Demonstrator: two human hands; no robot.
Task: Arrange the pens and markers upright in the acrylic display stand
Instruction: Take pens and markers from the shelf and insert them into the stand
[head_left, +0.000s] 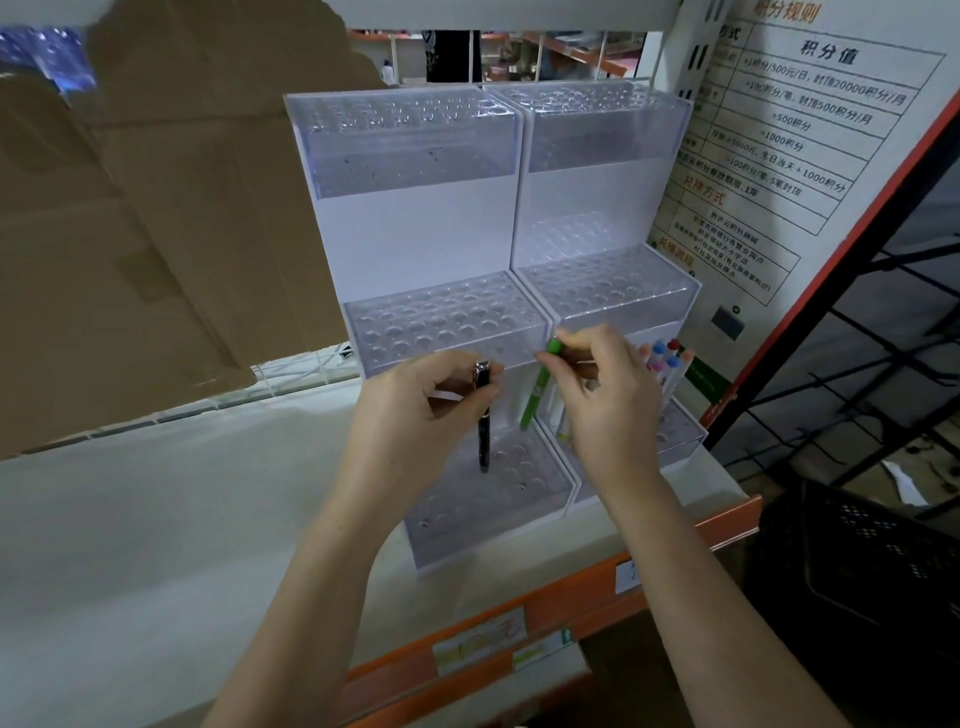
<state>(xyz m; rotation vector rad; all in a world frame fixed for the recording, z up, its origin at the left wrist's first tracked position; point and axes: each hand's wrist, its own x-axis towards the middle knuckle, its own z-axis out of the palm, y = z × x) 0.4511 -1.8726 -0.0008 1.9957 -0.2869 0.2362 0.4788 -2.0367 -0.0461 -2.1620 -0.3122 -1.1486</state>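
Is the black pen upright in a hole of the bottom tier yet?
Upright, yes: the black pen stands vertical, left hand pinching its top. Its tip meets the bottom tier; whether it is seated, cannot tell.

The shelf (130, 519) lies open left of the acrylic display stand (415, 234), out to its front edge. Cardboard (156, 234) walls the back left. On the stand's right, standing markers (667, 364) and a poster board (779, 156) crowd the approach; a black crate (857, 561) sits beyond the shelf's right end.
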